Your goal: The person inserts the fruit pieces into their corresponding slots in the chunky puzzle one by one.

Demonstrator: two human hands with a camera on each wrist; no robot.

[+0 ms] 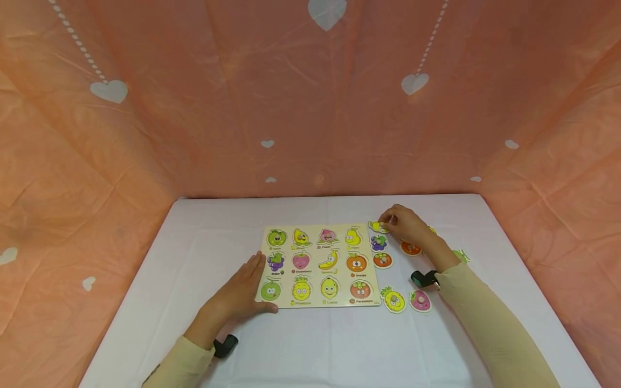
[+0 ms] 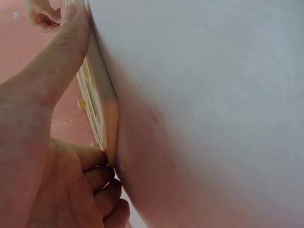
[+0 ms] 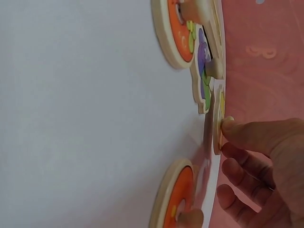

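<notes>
A cream fruit puzzle board (image 1: 315,306) lies flat on the white table, with cartoon fruits in rows. My left hand (image 1: 242,288) rests at its left edge, the thumb (image 2: 59,52) along the near edge and the fingers against the left side. Beyond the board's far right corner, my right hand (image 1: 407,223) pinches the knob of a yellow fruit piece (image 3: 219,121), between thumb and fingertip. The piece's picture is partly hidden. Just nearer me are a grape piece (image 1: 379,243) and a red-orange piece (image 1: 383,261), both with knobs.
Near the board's right corner lie a pineapple piece (image 1: 394,300) and a strawberry piece (image 1: 420,301). Another orange piece (image 1: 411,248) and a green piece (image 1: 461,255) are partly covered by the right arm. Pink cloth (image 1: 320,108) with hearts hangs around the table.
</notes>
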